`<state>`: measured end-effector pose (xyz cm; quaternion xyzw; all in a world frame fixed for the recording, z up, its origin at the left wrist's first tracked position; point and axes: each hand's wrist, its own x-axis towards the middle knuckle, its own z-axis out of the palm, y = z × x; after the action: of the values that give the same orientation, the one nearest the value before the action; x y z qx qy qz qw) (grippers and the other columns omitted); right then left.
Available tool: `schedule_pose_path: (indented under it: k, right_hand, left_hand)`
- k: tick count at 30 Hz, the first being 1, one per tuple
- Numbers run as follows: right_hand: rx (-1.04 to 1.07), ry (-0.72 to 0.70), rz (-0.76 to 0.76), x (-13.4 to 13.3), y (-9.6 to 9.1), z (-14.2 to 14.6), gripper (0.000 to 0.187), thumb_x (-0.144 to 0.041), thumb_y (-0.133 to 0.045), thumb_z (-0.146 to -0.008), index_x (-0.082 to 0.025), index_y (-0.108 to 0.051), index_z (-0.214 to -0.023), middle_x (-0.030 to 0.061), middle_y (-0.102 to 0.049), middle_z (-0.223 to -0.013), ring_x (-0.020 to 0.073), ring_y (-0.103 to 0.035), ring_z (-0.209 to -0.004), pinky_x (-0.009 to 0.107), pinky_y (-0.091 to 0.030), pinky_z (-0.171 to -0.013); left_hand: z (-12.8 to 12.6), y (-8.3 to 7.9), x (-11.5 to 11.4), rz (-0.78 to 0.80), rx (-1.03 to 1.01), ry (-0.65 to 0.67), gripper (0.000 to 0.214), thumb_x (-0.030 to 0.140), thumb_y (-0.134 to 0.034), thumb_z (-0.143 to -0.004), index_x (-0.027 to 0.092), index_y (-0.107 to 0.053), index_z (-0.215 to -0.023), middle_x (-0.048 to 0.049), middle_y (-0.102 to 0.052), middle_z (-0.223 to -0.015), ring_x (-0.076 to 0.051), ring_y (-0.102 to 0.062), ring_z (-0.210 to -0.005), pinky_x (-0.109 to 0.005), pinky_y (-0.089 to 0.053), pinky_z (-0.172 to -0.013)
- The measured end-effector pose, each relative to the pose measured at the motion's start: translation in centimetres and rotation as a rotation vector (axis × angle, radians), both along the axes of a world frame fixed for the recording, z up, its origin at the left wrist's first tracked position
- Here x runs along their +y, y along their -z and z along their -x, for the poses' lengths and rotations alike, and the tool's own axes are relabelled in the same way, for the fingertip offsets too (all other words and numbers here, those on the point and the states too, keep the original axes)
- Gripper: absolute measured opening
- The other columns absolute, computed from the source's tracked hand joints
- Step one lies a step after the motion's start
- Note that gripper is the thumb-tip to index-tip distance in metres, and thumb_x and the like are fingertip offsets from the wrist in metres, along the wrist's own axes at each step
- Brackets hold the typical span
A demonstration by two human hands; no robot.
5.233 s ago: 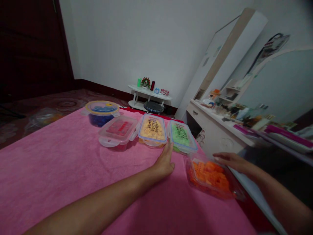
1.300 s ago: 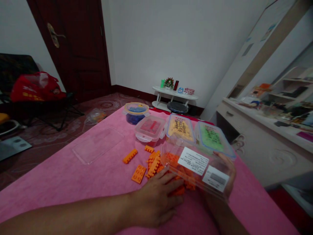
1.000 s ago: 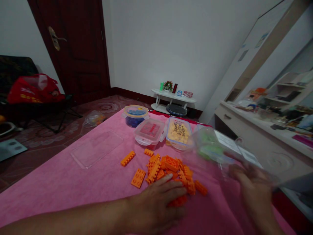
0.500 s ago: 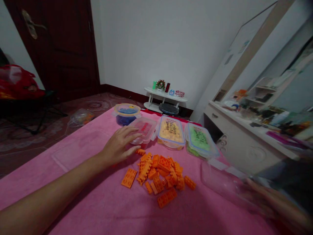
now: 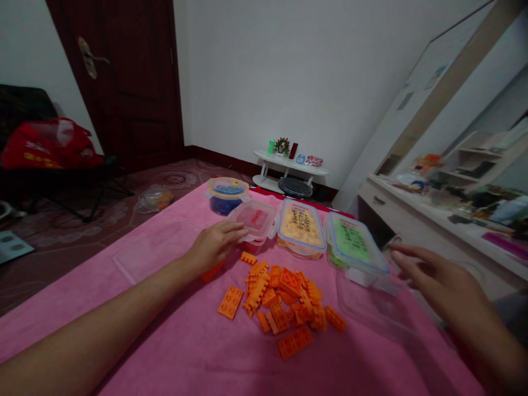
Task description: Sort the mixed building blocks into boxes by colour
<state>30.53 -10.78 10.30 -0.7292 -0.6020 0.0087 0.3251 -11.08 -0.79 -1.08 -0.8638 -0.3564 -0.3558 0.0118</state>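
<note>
My left hand [image 5: 216,245] is stretched out beside the red box [image 5: 258,220] with a clear lid, its fingertips at the box's near-left edge. Below that palm lies an orange block [image 5: 213,272], partly covered. A loose pile of orange building blocks [image 5: 282,294] spreads over the pink cloth [image 5: 185,341] in the middle. To the right, my right hand [image 5: 437,278] hovers with fingers apart and nothing visible in them. It is close to the near corner of the green box [image 5: 355,242] and to a transparent container [image 5: 379,308] on the cloth.
A lidded box of yellow pieces [image 5: 302,225] stands between the red and green ones. A round tub of blue pieces [image 5: 226,198] is at the far left. A flat clear lid [image 5: 144,258] lies on the left. A white dresser [image 5: 416,214] stands at the right.
The view has swung slightly left. My right hand has moved up and inward from the transparent container at the right edge. My left hand has stayed by the red box.
</note>
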Motion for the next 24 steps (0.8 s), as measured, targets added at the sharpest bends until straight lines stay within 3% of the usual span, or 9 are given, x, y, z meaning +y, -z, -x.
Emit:
schedule_pose_path:
  k: [4,7,10,13,16,24]
  right_hand:
    - [0.136,-0.358,0.088,3.2,0.0,9.0,0.041,-0.049,-0.057,-0.075,-0.019,-0.068,-0.101,0.0109,-0.068,-0.100,0.0193,-0.064,-0.069,0.031,-0.051,-0.057]
    - [0.334,-0.506,0.167,4.9,2.3,14.0,0.040,-0.042,-0.055,-0.077,-0.016,-0.064,-0.106,0.0107,-0.067,-0.100,0.0181,-0.064,-0.071,0.032,-0.052,-0.061]
    - [0.454,-0.582,0.224,6.0,5.3,16.7,0.038,-0.036,-0.057,-0.076,-0.015,-0.063,-0.107,0.0104,-0.067,-0.101,0.0195,-0.064,-0.081,0.033,-0.052,-0.070]
    - [0.517,-0.606,0.218,6.3,7.1,17.6,0.041,-0.033,-0.059,-0.073,-0.014,-0.060,-0.110,0.0115,-0.065,-0.108,0.0198,-0.063,-0.086,0.035,-0.051,-0.077]
    - [0.535,-0.618,0.203,6.1,7.4,17.5,0.042,-0.033,-0.059,-0.074,-0.014,-0.060,-0.111,0.0123,-0.063,-0.112,0.0197,-0.062,-0.088,0.035,-0.049,-0.080]
    - [0.568,-0.593,0.244,6.0,7.4,16.0,0.044,-0.040,-0.059,-0.073,-0.011,-0.063,-0.105,0.0104,-0.067,-0.088,0.0209,-0.062,-0.080,0.034,-0.050,-0.072]
  left_hand:
    - [-0.2,-0.9,-0.1,0.051,-0.225,-0.037,0.036,0.017,-0.045,-0.087,0.021,-0.061,-0.119,-0.0068,-0.063,-0.119,-0.019,-0.059,-0.109,-0.035,-0.048,-0.094]
    - [0.0,-1.7,0.1,0.065,-0.458,-0.112,0.030,0.024,-0.049,-0.088,0.018,-0.065,-0.112,-0.0065,-0.068,-0.110,-0.018,-0.065,-0.099,-0.032,-0.051,-0.089]
    - [0.3,-2.3,0.2,0.024,-0.617,-0.180,0.027,0.026,-0.052,-0.087,0.017,-0.068,-0.107,-0.0064,-0.070,-0.105,-0.019,-0.066,-0.095,-0.033,-0.053,-0.086]
    - [0.8,-3.2,-0.1,-0.068,-0.655,-0.216,0.025,0.024,-0.054,-0.086,0.019,-0.069,-0.104,-0.0053,-0.070,-0.104,-0.018,-0.066,-0.095,-0.031,-0.052,-0.087]
    - [1.4,-4.7,-0.5,-0.172,-0.645,-0.251,0.024,0.023,-0.054,-0.085,0.020,-0.069,-0.105,-0.0048,-0.070,-0.104,-0.017,-0.066,-0.094,-0.028,-0.051,-0.086]
    - [5.6,-8.0,-0.4,-0.198,-0.768,-0.464,0.027,0.034,-0.054,-0.084,0.017,-0.070,-0.099,-0.0043,-0.071,-0.095,-0.015,-0.065,-0.084,-0.023,-0.049,-0.076]
